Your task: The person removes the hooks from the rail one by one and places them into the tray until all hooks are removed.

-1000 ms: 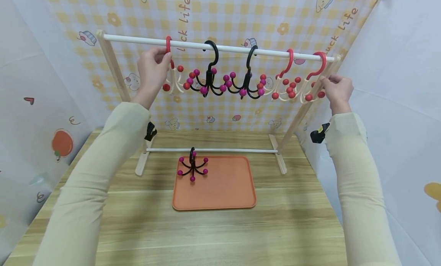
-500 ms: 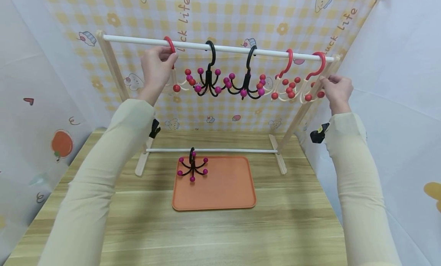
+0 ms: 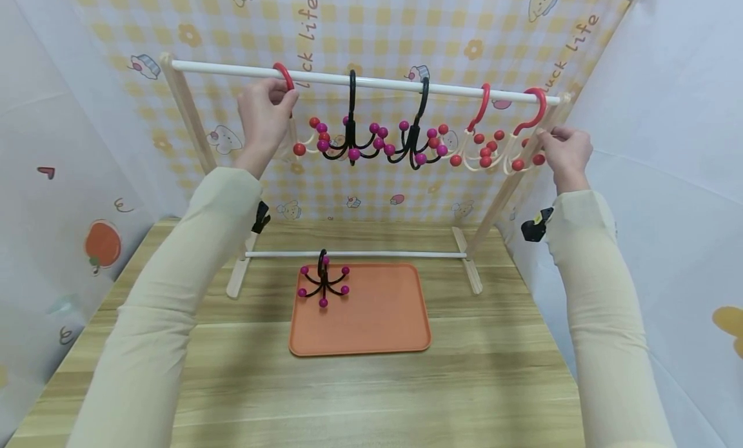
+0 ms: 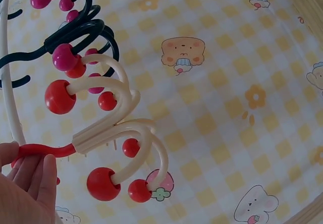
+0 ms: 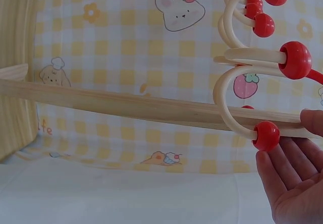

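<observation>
At the left part of the white rail (image 3: 232, 69), my left hand (image 3: 261, 122) pinches the red hook (image 4: 50, 150) of a cream hanger (image 4: 98, 135) with red ball tips. That hook still loops over the rail. My right hand (image 3: 565, 155) grips the rack's right wooden post (image 5: 151, 110) near its top. Between my hands hang two black hangers with magenta balls, the nearer-left one (image 3: 350, 135) and another (image 3: 414, 138). Right of them hang two cream hangers with red hooks, one (image 3: 477, 122) and the other (image 3: 529, 122) close by my right fingers.
An orange tray (image 3: 371, 319) lies on the wooden table (image 3: 371, 396), with another black hanger (image 3: 324, 283) standing at its back left. The rack's lower white bar (image 3: 395, 254) runs behind the tray. Patterned cloth (image 3: 383, 42) hangs behind the rack.
My left hand has moved slightly right along the rail with the cream hanger, then stayed nearly still. The two black hangers have swung and turned. My right hand has kept its place on the post.
</observation>
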Demonstrator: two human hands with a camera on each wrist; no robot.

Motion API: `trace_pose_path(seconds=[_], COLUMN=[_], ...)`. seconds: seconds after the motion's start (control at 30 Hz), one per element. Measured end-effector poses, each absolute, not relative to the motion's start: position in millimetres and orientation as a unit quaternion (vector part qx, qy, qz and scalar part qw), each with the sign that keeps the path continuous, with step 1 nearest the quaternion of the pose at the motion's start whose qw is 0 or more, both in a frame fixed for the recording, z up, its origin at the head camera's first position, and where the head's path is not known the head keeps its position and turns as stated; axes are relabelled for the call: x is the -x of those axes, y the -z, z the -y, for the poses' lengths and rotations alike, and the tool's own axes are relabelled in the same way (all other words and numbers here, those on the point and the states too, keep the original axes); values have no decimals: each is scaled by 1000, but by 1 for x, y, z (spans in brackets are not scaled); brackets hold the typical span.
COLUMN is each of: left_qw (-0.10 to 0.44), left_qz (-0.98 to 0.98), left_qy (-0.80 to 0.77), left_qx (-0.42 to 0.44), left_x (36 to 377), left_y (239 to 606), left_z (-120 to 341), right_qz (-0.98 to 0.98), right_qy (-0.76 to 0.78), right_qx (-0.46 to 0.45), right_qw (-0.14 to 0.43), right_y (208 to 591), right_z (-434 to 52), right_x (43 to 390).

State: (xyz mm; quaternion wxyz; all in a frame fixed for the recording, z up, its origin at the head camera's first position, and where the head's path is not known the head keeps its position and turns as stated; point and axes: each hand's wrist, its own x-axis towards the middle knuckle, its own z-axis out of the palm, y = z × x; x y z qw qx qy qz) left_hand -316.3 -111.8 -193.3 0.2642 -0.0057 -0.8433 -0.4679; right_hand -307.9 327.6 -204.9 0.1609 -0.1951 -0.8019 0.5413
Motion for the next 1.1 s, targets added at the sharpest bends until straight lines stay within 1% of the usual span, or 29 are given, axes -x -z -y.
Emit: trace_pose_path(seconds=[0.2, 0.37, 0.67, 0.77, 1.1], left_qw=[293, 306, 292, 294, 268], left_qz=[824, 808, 793, 802, 815], left_qy=[483, 502, 532, 515, 505], left_qx=[28, 41, 63, 73, 97], left_x=[312, 306, 289, 283, 266], left_y=[190, 183, 178, 182, 207], left_z=[114, 117, 120, 121, 114], right_qz=[803, 803, 801, 799, 802], right_qy=[-540, -540, -544, -548, -543], right_qx=[194, 194, 188, 186, 187], right_qw=[161, 161, 164, 163, 164], right_y=[204, 205, 205, 205, 205], right_z=[-327, -328, -329, -329, -329], right_x=[309, 310, 310, 309, 309])
